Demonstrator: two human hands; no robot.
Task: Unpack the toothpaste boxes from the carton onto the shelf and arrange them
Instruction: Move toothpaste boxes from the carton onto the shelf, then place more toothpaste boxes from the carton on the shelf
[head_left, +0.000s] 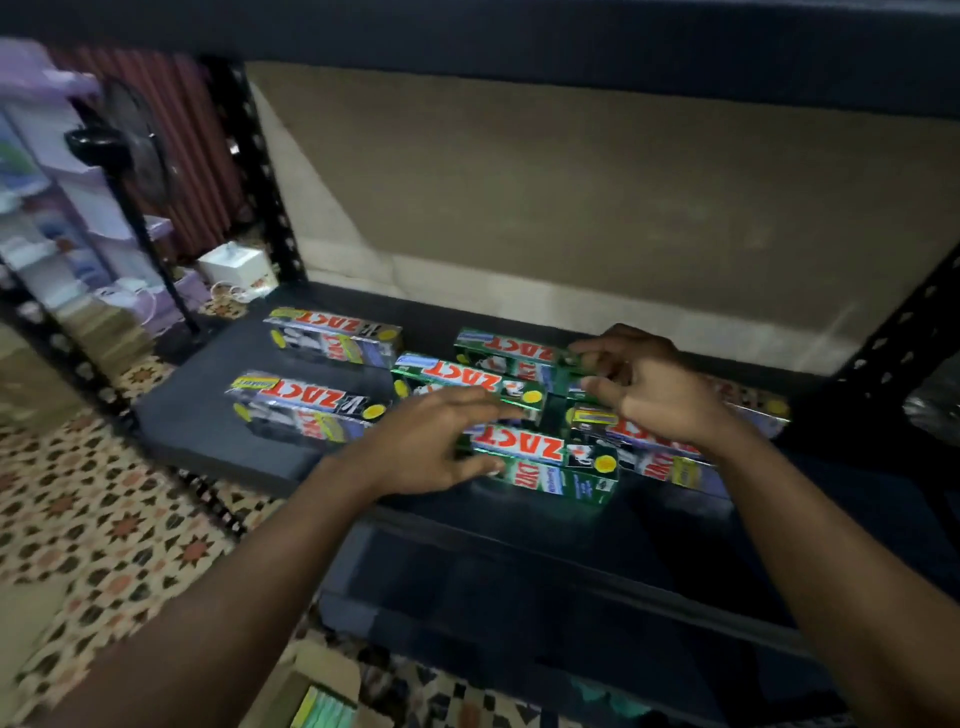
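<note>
Far left on the dark flat shelf board (208, 415): the back silver and black toothpaste box (332, 340) and the front silver and black toothpaste box (306, 410), both lying flat, long sides running left to right

Next, the left hand (431, 441), fingers (478, 402) spread and loose, grasping nothing, reaching over the middle green toothpaste box (462, 375), thumb close to the left end of the front green toothpaste box (545, 462)

Just behind, the back green toothpaste box (514, 356), also lying long ways left to right

Over its right end, the right hand (649, 389), fingers loosely bent, seemingly holding nothing, though quite blurry

Under that wrist, one more silver toothpaste box (654, 465)

Probably time to nudge the green ones straight: left hand nearest the front two, right hand nearest the back one

Down at the bottom edge, the brown cardboard carton (311, 670), well apart from both hands
</note>
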